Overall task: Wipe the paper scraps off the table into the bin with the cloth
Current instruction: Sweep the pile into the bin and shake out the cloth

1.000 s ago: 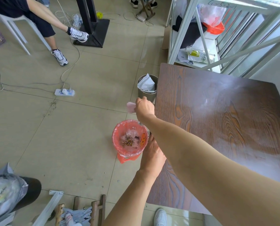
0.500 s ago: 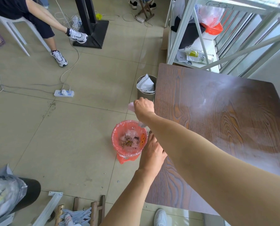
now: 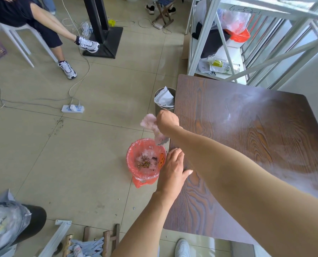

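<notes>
A small bin (image 3: pixel 134 164) lined with a red plastic bag sits against the left edge of the dark wood table (image 3: pixel 247 138). Paper scraps and brown bits (image 3: pixel 147 162) lie inside it. My left hand (image 3: pixel 171 169) grips the bin's right rim, with the thumb resting on the table edge. My right hand (image 3: pixel 168 120) is shut on a pale pink cloth (image 3: pixel 150 125). It holds the cloth just past the table edge, above the bin. A loose end of the cloth hangs down to the bin's rim.
A metal bin (image 3: pixel 158 108) with white paper stands on the floor by the table's far left corner. A white power strip (image 3: pixel 73 109) and cables lie on the floor to the left. A seated person's legs (image 3: pixel 61 52) are at the far left, a white shelf frame (image 3: pixel 210 43) behind the table.
More of the cloth now shows beside and below my right fist, hanging toward the bin. My left thumb has spread onto the table edge. The bin has stayed in place.
</notes>
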Tool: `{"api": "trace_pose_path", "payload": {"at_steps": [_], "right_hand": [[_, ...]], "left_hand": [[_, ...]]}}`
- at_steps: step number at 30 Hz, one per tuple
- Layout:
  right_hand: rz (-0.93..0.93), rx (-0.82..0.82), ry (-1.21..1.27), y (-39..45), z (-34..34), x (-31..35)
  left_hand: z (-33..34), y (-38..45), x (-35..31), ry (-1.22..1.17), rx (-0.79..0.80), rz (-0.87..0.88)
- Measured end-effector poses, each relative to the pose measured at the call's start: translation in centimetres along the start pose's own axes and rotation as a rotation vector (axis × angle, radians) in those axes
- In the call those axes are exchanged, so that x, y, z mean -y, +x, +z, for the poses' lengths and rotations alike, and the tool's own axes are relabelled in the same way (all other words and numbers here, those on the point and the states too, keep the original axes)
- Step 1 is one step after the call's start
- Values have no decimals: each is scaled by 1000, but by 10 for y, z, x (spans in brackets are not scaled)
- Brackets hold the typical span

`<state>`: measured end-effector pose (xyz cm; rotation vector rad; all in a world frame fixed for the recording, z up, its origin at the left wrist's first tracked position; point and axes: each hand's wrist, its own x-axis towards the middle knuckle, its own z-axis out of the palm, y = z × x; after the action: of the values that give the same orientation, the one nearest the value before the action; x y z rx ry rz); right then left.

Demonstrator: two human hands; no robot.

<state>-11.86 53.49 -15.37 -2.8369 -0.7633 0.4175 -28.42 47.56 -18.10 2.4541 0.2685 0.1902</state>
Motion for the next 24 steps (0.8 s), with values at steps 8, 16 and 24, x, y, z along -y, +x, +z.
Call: {"api": "trace_pose_path", "payload": {"at_steps": [8, 16, 24], "right_hand": [[82, 48, 273, 4, -34, -24], [144, -5, 340, 5, -40, -17], [51, -102, 288, -7, 3, 12]], "left_hand": [[-9, 1, -10, 62, 20, -9], [-10, 1, -11, 68, -12, 16], [-8, -1, -5, 68, -30, 53]]}}
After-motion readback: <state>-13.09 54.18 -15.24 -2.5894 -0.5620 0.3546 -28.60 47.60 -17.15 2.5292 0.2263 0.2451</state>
